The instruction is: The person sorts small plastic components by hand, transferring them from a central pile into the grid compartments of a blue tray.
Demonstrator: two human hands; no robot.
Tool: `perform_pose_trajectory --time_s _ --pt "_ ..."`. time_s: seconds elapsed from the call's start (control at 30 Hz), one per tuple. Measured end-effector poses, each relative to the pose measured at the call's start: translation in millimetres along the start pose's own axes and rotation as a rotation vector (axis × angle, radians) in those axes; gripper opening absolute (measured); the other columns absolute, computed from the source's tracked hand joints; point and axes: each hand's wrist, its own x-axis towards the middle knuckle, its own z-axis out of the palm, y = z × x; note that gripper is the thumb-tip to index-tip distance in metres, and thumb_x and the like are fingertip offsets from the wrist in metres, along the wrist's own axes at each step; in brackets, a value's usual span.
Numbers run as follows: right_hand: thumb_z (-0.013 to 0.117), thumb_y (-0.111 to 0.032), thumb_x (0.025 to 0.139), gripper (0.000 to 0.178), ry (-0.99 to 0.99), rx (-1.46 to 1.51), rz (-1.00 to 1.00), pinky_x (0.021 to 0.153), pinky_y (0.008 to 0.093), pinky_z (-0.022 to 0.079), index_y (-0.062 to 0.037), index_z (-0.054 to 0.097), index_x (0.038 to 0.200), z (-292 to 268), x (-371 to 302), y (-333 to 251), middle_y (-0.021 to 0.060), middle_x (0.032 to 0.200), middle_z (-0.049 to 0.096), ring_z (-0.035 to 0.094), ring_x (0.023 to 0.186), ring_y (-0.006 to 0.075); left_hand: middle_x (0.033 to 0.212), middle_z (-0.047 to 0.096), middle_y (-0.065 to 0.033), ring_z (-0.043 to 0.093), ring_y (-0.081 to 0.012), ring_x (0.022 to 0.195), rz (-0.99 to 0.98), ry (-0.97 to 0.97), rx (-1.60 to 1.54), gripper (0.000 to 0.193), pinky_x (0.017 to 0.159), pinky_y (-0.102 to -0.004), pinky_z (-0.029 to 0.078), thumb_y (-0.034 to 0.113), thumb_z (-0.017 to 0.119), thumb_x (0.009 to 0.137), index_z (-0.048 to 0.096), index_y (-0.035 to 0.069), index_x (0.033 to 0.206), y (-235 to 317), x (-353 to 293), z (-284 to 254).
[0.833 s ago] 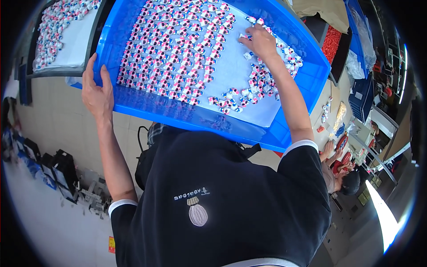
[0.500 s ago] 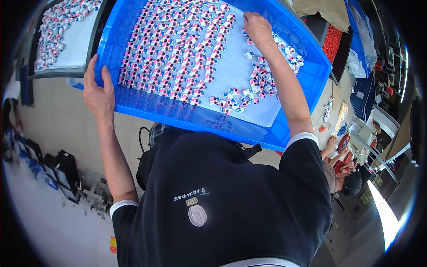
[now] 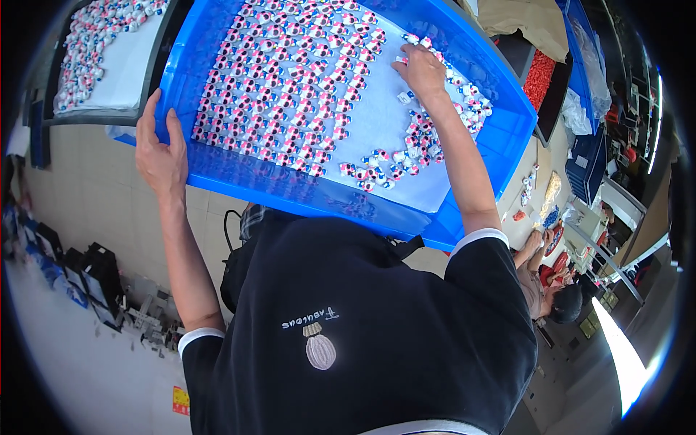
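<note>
A large blue plastic tray (image 3: 304,201) with a white lining lies before me. Rows of small toy figures (image 3: 286,90), pink, white and blue with dark eye patches, cover its left and middle. On its right, loose figures (image 3: 420,141) lie in a jumbled heap. My left hand (image 3: 161,156) grips the tray's left wall, thumb toward the inside and fingers along the outside. Over the upper end of the loose figures is my right hand (image 3: 424,72), thumb and fingers apart, palm down. A white bit of one figure shows between thumb and fingers; the fingertips are partly hidden.
At the upper left stands a dark tray (image 3: 94,119) with more such figures. Right of the blue tray are a bin of red pieces (image 3: 538,80), brown paper (image 3: 525,22) and plastic bags (image 3: 578,109). A co-worker (image 3: 562,301) sits at a table on the right.
My right hand has moved slightly down and right, and its fingers have gone from pinched together to spread. My left hand stays on the tray wall.
</note>
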Motion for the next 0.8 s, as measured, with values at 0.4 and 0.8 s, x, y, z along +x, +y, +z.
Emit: perform_pose_trajectory --time_s 0.4,0.8 --pt "0.058 -0.004 0.077 0.028 0.333 0.088 -0.292 0.079 0.0413 0.053 -0.0053 0.064 0.104 8.4 44.6 -3.2 0.0142 0.097 0.063 0.062 0.096 0.0302 0.117 0.064 -0.0123 0.063 -0.0247 0.104 -0.071 -0.056 -0.016 0.033 0.084 -0.0344 0.049 0.021 0.059 0.093 0.06 0.013 0.125 0.9 1.3 -2.0" --pt "0.06 -0.014 0.086 0.022 0.336 0.342 -0.152 0.079 0.0415 0.052 -0.0056 0.066 0.106 23.3 46.3 -1.1 0.015 0.102 0.066 0.064 0.089 0.0342 0.106 0.066 -0.0096 0.065 -0.0235 0.088 0.016 0.008 0.004 0.034 0.073 -0.0335 0.05 0.017 0.059 0.091 0.059 0.015 0.125 -2.5 0.2 1.1"
